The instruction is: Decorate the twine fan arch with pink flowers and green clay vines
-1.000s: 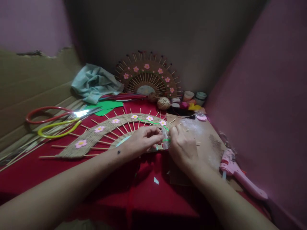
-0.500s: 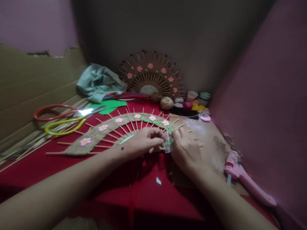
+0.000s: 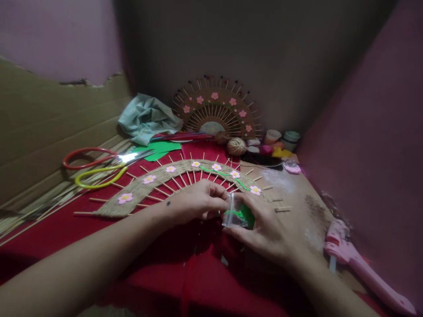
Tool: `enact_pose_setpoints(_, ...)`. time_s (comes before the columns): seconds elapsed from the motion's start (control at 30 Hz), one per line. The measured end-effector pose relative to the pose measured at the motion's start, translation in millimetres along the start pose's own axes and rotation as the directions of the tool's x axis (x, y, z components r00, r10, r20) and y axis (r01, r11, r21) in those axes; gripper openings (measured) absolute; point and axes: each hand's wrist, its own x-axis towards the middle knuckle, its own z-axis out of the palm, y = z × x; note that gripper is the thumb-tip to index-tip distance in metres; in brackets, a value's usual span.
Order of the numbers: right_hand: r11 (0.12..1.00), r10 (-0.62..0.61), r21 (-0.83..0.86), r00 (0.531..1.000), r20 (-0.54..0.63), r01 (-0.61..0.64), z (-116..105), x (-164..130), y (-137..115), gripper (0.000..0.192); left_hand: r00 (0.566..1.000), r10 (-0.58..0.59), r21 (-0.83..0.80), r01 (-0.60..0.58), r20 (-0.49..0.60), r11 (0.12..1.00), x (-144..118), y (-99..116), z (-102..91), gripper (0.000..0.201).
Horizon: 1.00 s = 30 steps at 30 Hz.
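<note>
Item: small clear bag w/ green bits inside, lying in our right hand, palm up, fingers curled under it; grip loosely clenched on the bag. Left hand pinches at the bag's mouth, thumb & forefinger closed on it.

Handling, as we judge: keep the bag level, mouth toward left grip, draw one piece at a time, don't squeeze.

Just beyond grip: woven half-ring w/ sticks & pink flowers, on red bench. Right of grip: pink glue gun. Far left: scissors.
</note>
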Motion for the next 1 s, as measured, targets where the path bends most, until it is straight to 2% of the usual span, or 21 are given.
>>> enact_pose_setpoints(0.1,0.996,-0.011,0.09,1.0,0.002,0.01,-1,0,0,0.044,0.999,-0.03,-0.049,0.031,0.029,0.998,-1,1,-3.7,0.01)
enact_pose_setpoints(0.27,0.998,-0.05,0.021,0.997,-0.057,0.051,4,-1,4,0.04,0.998,-0.051,-0.1,0.056,0.046,0.993,1,0,-9.2,0.004)
enact_pose_setpoints(0.33,0.999,-0.037,-0.007,0.995,-0.095,0.036,6,-1,5,0.035,0.998,-0.056,-0.097,0.056,0.008,0.994,3,-1,-10.5,0.004)
enact_pose_setpoints(0.4,0.999,-0.001,-0.043,0.994,-0.105,-0.003,8,-1,7,0.029,0.997,-0.05,-0.037,0.048,-0.062,0.998,4,-2,-11.0,0.005)
enact_pose_setpoints(0.5,0.996,0.05,-0.068,0.995,-0.085,-0.056,9,-1,8,0.026,0.989,0.023,0.116,-0.006,-0.147,0.993,5,-6,-10.1,0.002)
enact_pose_setpoints(0.6,0.995,0.081,-0.05,0.993,-0.088,-0.086,9,0,8,0.029,0.978,0.083,0.115,-0.062,-0.19,0.991,4,-8,-8.3,0.004)
enact_pose_setpoints(0.73,0.99,0.117,-0.069,0.989,-0.092,-0.124,11,1,10,0.03,0.984,0.113,0.053,-0.106,-0.141,0.993,0,-3,-6.2,0.009)
enact_pose_setpoints(0.83,0.987,0.133,-0.079,0.986,-0.098,-0.141,12,0,12,0.028,0.987,0.124,0.16,-0.107,-0.1,0.981,-3,-2,-5.8,0.011)
enact_pose_setpoints(1.0,0.992,0.109,-0.053,0.988,-0.108,-0.115,14,0,14,0.033,0.965,0.208,0.319,-0.149,-0.162,0.936,-2,-12,-5.2,0.02)
